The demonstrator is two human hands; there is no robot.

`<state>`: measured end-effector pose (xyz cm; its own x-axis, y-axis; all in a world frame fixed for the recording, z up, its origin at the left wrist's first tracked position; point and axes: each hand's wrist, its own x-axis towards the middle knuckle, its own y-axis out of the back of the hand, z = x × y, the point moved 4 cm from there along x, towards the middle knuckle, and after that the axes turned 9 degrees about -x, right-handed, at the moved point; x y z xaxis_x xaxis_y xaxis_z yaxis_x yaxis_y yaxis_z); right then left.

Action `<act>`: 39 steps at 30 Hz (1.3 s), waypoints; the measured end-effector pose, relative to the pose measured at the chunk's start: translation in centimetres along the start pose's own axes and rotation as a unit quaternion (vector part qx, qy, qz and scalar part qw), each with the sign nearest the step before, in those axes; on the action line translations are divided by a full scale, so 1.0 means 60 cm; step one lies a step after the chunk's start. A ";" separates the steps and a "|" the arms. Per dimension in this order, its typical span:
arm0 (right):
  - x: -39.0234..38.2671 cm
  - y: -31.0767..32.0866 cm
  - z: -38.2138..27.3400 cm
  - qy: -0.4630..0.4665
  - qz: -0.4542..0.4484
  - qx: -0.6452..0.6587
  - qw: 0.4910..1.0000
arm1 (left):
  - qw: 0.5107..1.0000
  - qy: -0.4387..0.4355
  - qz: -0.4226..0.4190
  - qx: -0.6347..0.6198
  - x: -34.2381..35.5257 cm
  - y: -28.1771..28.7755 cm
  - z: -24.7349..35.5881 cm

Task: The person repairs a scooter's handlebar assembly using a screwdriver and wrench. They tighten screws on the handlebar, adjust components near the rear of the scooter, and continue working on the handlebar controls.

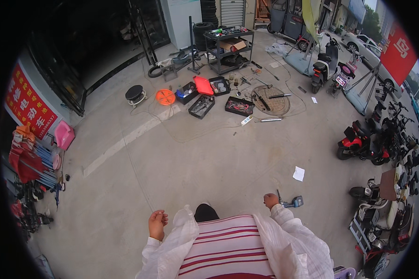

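Observation:
My left hand (158, 225) hangs at the lower left of the head view, its fingers curled in with the thumb against them. Whatever those fingers hold, if anything, is hidden. On the other side of my striped shirt, my right hand (270, 201) is closed with the knuckles forward, and its inside cannot be seen. Just right of that hand, a blue and black cordless power tool (292, 202) appears to lie on the ground, partly covered by my wrist and sleeve. A white sheet of paper (299, 174) lies on the concrete beyond it.
Ahead lie open toolboxes (201, 106), an orange reel (165, 97) and metal rods near a round manhole cover (277, 107). Behind stands a black tool cart (228, 49). Parked scooters (361, 142) line the right; folded red fabric and poles (30, 158) stand left. Cables cross the ground.

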<state>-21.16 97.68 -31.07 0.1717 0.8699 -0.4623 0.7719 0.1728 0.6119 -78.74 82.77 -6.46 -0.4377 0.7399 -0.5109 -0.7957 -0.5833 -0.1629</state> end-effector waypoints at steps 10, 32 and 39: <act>0.364 0.024 -0.510 -0.027 -0.088 0.030 0.995 | 0.997 -0.074 0.021 -0.011 0.591 -0.291 0.326; 1.356 0.254 -0.798 -0.171 0.053 0.019 0.984 | 0.971 0.024 -0.216 0.104 1.458 -1.236 0.707; 1.693 0.372 -1.137 -0.039 0.057 0.190 0.979 | 0.966 0.027 -0.230 0.116 1.760 -1.459 0.794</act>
<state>-28.22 221.39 -20.59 0.3050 0.8330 -0.4616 0.9146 -0.1211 0.3858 -75.25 227.96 -5.94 0.0017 0.8810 -0.4731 -0.9759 -0.1018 -0.1931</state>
